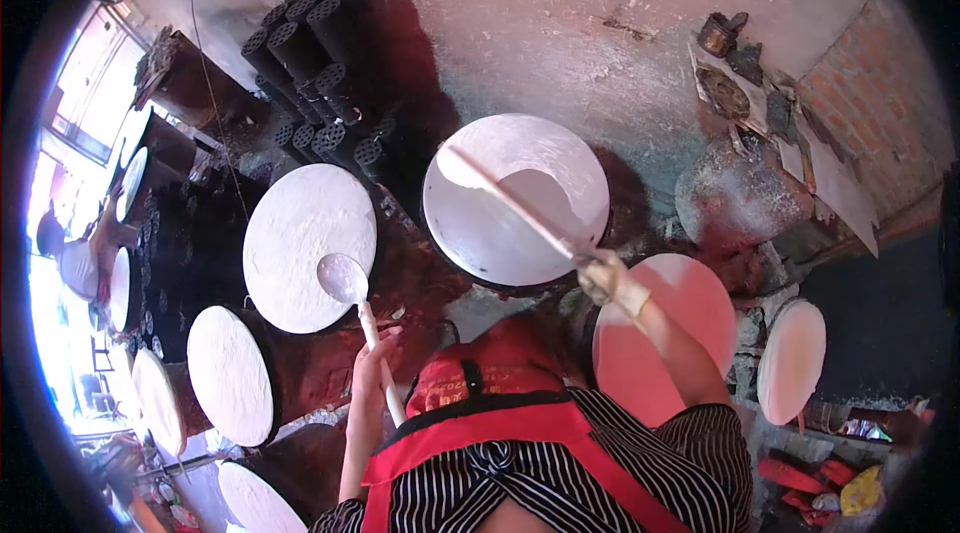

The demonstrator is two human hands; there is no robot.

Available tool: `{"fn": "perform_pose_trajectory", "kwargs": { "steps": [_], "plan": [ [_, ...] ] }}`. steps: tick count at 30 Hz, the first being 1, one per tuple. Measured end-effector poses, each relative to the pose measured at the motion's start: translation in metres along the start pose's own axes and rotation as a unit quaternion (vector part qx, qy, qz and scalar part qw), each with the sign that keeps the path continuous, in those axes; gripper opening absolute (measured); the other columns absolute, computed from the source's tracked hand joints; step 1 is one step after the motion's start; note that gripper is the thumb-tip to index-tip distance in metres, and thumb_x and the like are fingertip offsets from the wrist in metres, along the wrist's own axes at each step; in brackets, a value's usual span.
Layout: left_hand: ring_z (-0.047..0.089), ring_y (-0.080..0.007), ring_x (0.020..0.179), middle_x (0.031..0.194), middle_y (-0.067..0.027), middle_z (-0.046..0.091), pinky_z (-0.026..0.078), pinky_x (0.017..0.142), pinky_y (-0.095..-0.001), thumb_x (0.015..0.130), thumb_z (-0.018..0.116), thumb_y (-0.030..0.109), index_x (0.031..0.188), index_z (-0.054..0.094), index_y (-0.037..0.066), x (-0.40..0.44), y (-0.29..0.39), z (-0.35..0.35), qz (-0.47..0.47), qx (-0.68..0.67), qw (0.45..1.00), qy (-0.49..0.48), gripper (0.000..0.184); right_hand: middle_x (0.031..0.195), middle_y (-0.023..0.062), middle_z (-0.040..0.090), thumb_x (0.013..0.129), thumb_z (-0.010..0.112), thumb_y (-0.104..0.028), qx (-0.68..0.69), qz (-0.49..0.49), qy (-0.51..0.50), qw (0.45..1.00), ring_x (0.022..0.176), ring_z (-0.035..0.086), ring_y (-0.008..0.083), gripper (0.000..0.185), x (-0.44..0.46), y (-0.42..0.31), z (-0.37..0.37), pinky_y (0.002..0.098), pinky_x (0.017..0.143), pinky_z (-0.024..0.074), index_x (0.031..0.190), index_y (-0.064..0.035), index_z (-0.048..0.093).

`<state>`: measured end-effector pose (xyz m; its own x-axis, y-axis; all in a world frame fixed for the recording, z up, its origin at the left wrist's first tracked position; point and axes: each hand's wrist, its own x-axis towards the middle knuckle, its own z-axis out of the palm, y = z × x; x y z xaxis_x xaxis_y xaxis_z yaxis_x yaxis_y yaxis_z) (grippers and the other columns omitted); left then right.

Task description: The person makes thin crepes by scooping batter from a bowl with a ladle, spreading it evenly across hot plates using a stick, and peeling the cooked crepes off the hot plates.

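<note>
My left hand (371,363) is closed around the pale handle of a ladle (342,279). The ladle's round bowl hangs over the lower right part of a large white-coated disc (305,233); whether it touches the disc I cannot tell. In my right hand (606,283), which wears a glove and looks slightly blurred, is a long wooden stick (510,198). The stick slants up and left across a wide white basin (460,233), its far end near the upper left rim. Pale material lies inside the basin.
Black honeycomb briquettes (300,43) stand stacked behind. More white-topped discs (230,373) line the left side. A reddish-lit disc (665,333) lies beside my right arm, with a smaller disc (792,363) farther right. A cluttered ledge (770,123) runs along the right wall.
</note>
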<state>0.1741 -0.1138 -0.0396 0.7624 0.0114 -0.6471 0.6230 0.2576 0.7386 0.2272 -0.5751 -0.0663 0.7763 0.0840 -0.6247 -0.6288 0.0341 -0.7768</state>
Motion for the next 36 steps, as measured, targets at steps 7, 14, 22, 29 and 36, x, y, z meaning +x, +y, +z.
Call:
{"fn": "perform_pose_trajectory", "kwargs": {
  "steps": [7,14,22,29,36],
  "plan": [
    [0.06,-0.0089,0.091,0.106,-0.0005,0.064,0.05,0.084,-0.0232,0.09,0.063,0.017,0.117,0.062,0.004,-0.019,-0.026,0.015,-0.018,-0.016,0.999,0.036,0.03,0.06,-0.003,0.053,0.091,0.058,-0.007,-0.011,-0.057,0.025,0.998,0.04,0.043,0.0077,0.029,0.077,-0.038,-0.001,0.0259,0.033,0.0326,0.119,-0.0095,0.064],
    [0.058,-0.0121,0.099,0.109,-0.0022,0.063,0.046,0.09,-0.0273,0.089,0.065,0.018,0.119,0.062,0.003,-0.072,-0.049,0.042,-0.047,0.007,0.994,0.103,0.034,0.056,-0.0035,0.049,0.089,0.049,0.0,-0.084,-0.012,-0.079,0.993,0.039,0.042,0.0056,0.048,0.036,-0.046,-0.06,0.0247,0.031,0.0315,0.134,-0.0132,0.055],
    [0.058,-0.0126,0.095,0.107,-0.002,0.061,0.047,0.088,-0.0274,0.088,0.066,0.021,0.121,0.06,0.004,-0.065,-0.054,0.024,-0.069,0.011,0.995,0.066,0.037,0.058,-0.0048,0.049,0.094,0.057,-0.014,-0.056,-0.041,-0.13,0.989,0.039,0.036,0.0053,0.023,-0.006,-0.026,-0.013,0.0235,0.034,0.0319,0.116,-0.0099,0.063],
    [0.061,-0.011,0.088,0.101,-0.0029,0.065,0.049,0.078,-0.0248,0.091,0.062,0.016,0.12,0.059,0.0,-0.036,-0.016,0.009,-0.073,0.063,0.991,-0.092,0.033,0.063,-0.0049,0.051,0.094,0.058,-0.012,0.191,-0.153,0.129,0.961,0.045,0.039,0.0045,0.033,-0.031,0.071,0.021,0.0218,0.039,0.03,0.127,-0.0065,0.059],
    [0.06,-0.0104,0.088,0.106,-0.0054,0.066,0.047,0.08,-0.0232,0.093,0.06,0.015,0.119,0.061,-0.002,-0.019,0.013,-0.048,-0.064,0.141,0.977,-0.149,0.031,0.066,-0.0068,0.049,0.095,0.058,-0.012,0.126,-0.075,0.041,0.988,0.05,0.038,0.005,0.04,-0.112,0.158,0.113,0.0234,0.044,0.0318,0.135,-0.0106,0.056]
  ]
}}
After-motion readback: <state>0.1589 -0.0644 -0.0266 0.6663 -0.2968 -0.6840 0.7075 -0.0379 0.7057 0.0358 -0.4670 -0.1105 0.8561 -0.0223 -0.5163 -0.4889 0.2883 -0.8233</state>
